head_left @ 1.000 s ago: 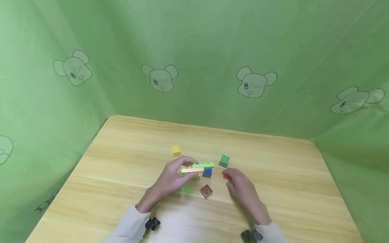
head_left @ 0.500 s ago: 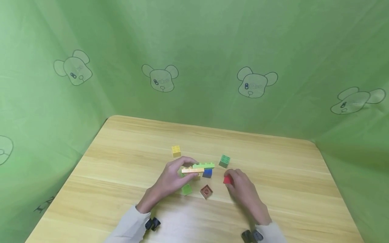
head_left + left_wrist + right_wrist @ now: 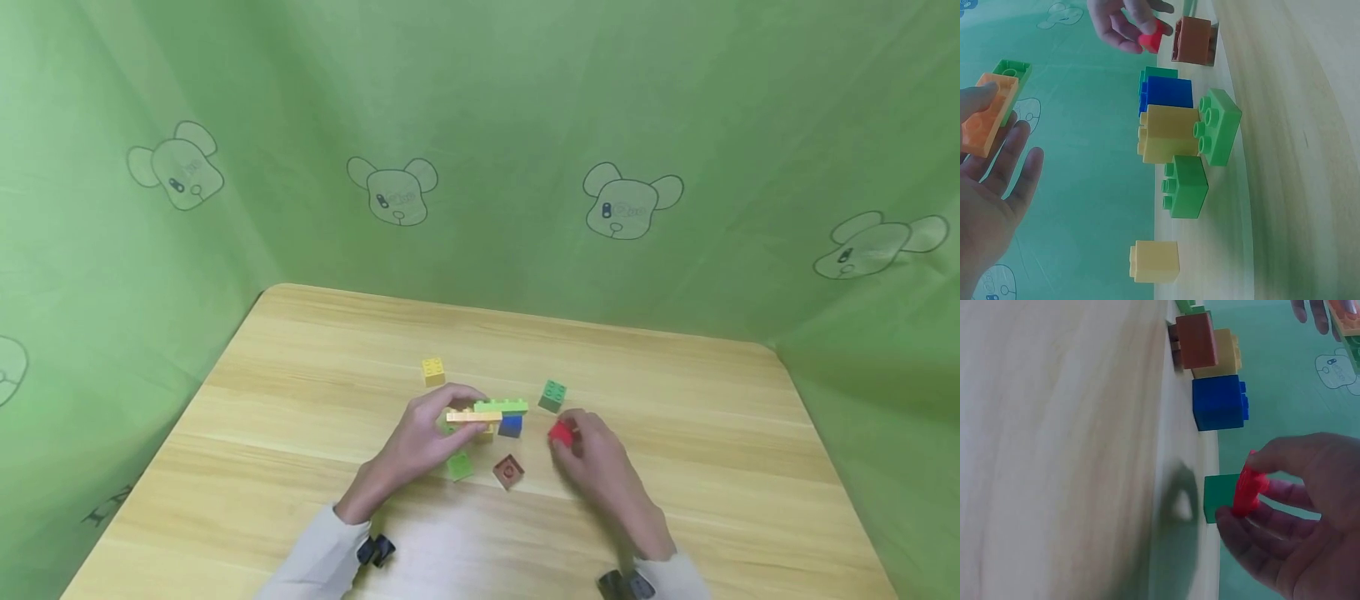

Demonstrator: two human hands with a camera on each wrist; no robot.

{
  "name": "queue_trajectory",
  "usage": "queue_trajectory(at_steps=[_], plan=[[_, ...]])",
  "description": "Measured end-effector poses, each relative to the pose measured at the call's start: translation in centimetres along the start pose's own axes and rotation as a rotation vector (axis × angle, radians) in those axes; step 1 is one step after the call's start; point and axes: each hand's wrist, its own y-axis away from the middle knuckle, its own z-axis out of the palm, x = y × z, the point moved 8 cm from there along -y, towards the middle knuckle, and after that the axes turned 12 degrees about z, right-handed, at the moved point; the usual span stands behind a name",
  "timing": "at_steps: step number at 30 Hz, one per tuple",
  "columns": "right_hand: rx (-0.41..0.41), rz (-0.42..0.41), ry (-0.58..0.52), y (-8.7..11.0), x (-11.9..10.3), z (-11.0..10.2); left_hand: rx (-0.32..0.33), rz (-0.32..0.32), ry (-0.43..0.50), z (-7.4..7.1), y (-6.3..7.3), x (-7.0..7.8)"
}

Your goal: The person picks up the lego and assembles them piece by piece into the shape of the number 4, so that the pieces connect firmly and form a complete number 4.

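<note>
My left hand holds two joined toy bricks above the table, pinched between thumb and fingers. One is an orange brick; the other, a light green brick, is offset to the right behind it. A small red brick sits between the thumb and fingertips of my right hand. The right wrist view shows that red brick held up off the wood, overlapping a dark green brick. Beneath the left hand, a pale yellow brick is partly hidden in the head view.
On the wooden table lie a blue brick, an upturned brown brick and a light green brick. Farther back stands a yellow brick. A green curtain surrounds the table's back and sides.
In my right hand the red brick has turned and shows more of itself between thumb and fingers. The left hand keeps its two bricks in nearly the same place.
</note>
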Motion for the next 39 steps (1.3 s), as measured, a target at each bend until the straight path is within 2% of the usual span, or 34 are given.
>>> queue_trajectory(at_steps=[8,15,22,32,39], plan=[[0.073,-0.082,-0.029,0.1,-0.9,-0.8,-0.001,0.012,-0.005,0.0,0.1,-0.1],[0.108,-0.131,-0.086,0.5,-1.4,-1.3,-0.009,-0.005,-0.003,0.1,0.1,-0.3],[0.178,-0.279,-0.17,1.3,-3.1,-2.4,-0.005,0.008,-0.007,0.2,0.1,-0.3],[0.147,-0.491,-0.329,2.8,-6.2,-3.6,0.001,0.026,0.016,0.5,0.0,-0.2],[0.155,-0.537,-0.377,3.4,-7.1,-3.8,-0.011,0.015,0.021,0.9,-0.1,-0.3]])
